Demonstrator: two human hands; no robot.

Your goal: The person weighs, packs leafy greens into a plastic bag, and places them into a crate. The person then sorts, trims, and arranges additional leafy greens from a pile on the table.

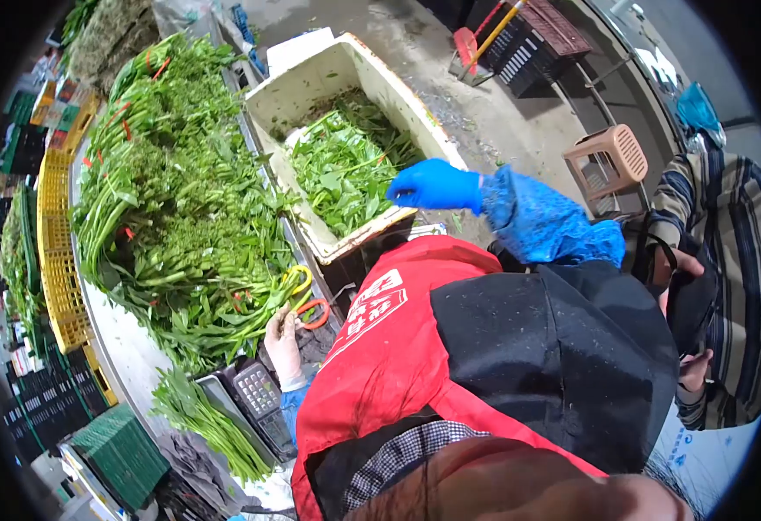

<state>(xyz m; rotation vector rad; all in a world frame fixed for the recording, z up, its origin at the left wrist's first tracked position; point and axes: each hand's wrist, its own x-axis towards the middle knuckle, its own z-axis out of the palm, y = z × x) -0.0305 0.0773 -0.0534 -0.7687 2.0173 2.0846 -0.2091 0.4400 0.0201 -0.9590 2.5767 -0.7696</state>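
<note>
My right hand [435,185], in a blue glove and blue sleeve cover, hovers over the near edge of a dirty white foam box [398,82]. Its fingers are curled together; whatever they hold, if anything, is hidden. Loose leafy greens [337,169] lie inside the box. My left hand [283,347], in a pale soiled glove, is at the table's edge with its fingers closed at scissors [314,314] that have one orange and one yellow handle loop. Beside it a large heap of bundled greens [181,200], some with red ties, covers much of the table [128,339].
A calculator-like device [259,391] and a bunch of long-stemmed greens [215,425] lie below my left hand. Yellow crates [55,252] stand beyond the table. At the right are a person in striped clothing [728,260], a beige stool [608,161] and a black crate [532,52].
</note>
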